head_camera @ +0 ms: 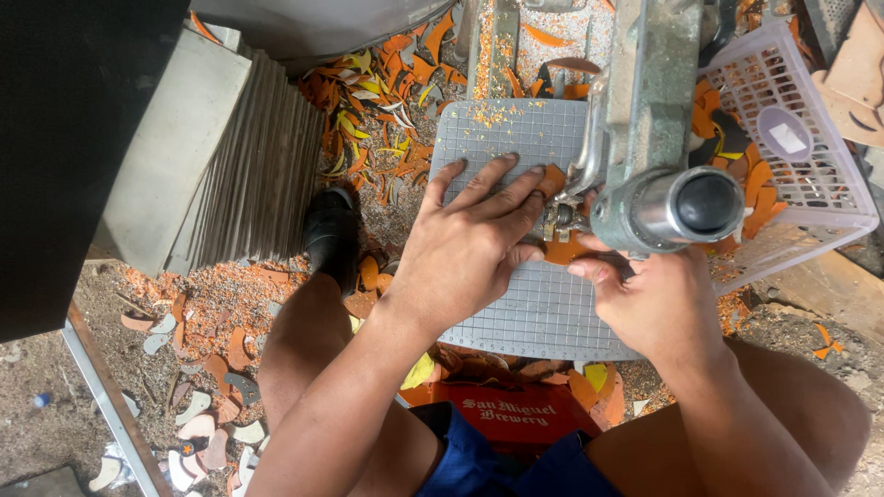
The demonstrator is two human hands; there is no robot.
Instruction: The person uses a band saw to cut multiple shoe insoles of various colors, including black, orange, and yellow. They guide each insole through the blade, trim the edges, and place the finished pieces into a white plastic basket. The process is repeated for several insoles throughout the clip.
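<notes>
1. Left hand lies flat, palm down, on the grey gridded cutting board, fingers spread and stretched toward the far right, the forearm coming up from the near left across the bare knee.
2. Its fingertips press on a thin orange sheet piece, pinning it to the board right beside the foot of the machine.
3. Right hand sits at the near right of the board, knuckles up, fingers curled inward; thumb and forefinger look pressed together on the near edge of that orange piece, though the machine hides the exact contact.
4. The orange piece lies on the board's right side, between the two hands, partly tucked under the grey metal cutting machine.
5. The machine's round steel cylinder with a black end juts out just above the right hand.
6. To the far right stands a pale lilac plastic basket holding orange and dark offcuts.
7. To the far left leans a stack of grey sheets; a black shoe rests near them.
8. Orange, yellow and grey scraps litter the floor around.
9. A red plastic crate sits under the board's near edge.
</notes>
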